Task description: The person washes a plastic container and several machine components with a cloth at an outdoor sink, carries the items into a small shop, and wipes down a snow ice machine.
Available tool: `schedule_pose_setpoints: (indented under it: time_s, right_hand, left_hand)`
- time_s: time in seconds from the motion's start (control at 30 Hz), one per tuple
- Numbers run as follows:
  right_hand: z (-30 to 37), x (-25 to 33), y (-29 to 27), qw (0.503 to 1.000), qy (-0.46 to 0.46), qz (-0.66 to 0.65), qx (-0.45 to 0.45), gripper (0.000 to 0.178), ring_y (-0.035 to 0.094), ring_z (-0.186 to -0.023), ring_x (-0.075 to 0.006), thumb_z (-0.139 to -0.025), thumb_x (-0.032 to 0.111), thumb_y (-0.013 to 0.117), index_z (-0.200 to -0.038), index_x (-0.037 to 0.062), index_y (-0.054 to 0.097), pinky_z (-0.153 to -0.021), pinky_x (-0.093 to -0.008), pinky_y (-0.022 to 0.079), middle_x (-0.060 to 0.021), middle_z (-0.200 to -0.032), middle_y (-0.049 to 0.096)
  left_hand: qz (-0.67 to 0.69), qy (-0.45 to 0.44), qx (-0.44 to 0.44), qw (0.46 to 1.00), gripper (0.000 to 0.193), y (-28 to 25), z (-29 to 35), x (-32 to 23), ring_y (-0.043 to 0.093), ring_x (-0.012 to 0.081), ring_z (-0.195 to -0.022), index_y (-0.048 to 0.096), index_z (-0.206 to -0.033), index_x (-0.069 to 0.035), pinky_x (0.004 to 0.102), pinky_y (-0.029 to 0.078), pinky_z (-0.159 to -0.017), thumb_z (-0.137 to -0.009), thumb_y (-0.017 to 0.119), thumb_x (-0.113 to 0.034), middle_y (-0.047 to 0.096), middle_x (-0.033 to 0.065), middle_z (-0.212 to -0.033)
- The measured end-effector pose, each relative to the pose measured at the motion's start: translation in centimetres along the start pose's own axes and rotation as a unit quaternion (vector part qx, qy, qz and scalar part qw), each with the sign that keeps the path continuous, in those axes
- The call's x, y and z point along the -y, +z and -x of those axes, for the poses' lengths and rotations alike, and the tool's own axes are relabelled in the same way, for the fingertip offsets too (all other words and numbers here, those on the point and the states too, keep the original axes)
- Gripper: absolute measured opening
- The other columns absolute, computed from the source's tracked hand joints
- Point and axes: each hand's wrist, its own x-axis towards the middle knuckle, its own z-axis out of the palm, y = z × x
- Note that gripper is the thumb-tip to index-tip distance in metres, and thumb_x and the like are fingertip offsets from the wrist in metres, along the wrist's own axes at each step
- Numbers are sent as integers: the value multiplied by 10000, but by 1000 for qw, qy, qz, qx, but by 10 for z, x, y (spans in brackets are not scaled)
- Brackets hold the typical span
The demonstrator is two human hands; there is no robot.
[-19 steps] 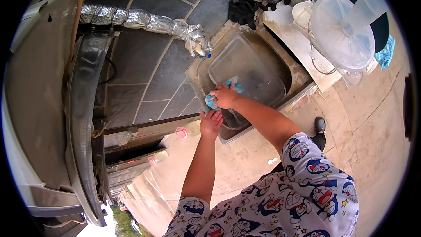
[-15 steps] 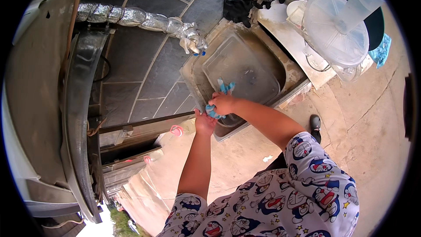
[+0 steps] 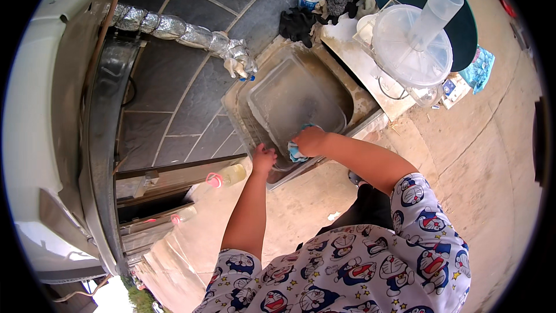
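Blue-and-white cloth (image 3: 296,152) sits bunched beneath the right fingers (image 3: 299,137), which clamp it at the sink (image 3: 369,104); probably light, soft, slippery wet, best held by thick folds. Left fingers (image 3: 265,152): grip unclear.

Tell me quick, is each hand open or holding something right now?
Left hand: half-curled by the edge of the sink; can't tell if it's gripping.
Right hand: closed, holding the blue-and-white cloth.
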Motion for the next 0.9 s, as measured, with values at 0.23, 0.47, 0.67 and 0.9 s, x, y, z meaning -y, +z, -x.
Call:
schedule_pose_setpoints:
  time_s: [0.23,0.47,0.67,0.9]
  right_hand:
    - [-24,-45,-6,957,112,216,-158,306,476,-1049,-293,-826,181,466,-1082,27,535,-839,-411,377,-147,-1098,534]
    - [-90,-66,-8,921,173,176,-301,337,399,-1115,-308,-812,158,468,-1098,-19,494,-981,-446,299,-170,-1141,448]
    - [-102,-47,-8,933,110,90,-331,498,278,-1232,-297,-783,258,533,-1257,124,461,-1030,-505,198,-114,-1269,390]
    - [-114,-32,-6,980,94,27,-173,428,500,-1042,-285,-707,170,615,-1128,131,541,-841,-388,458,-119,-1266,390]
  left_hand:
    - [-2,14,1,1000,559,5,-20,21,605,190,-733,254,-1323,-39,293,505,-620,-814,474,38,607,145,-947]
    - [53,-8,4,999,557,11,-14,17,595,211,-827,262,-1318,-54,301,511,-690,-812,473,48,569,175,-1040]
    - [77,-33,4,996,580,10,-11,15,572,221,-892,268,-1325,-54,326,507,-738,-801,499,36,534,156,-1085]
    - [193,-97,19,976,470,10,-22,13,582,212,-881,351,-1263,-53,298,501,-672,-821,511,-30,566,125,-1028]
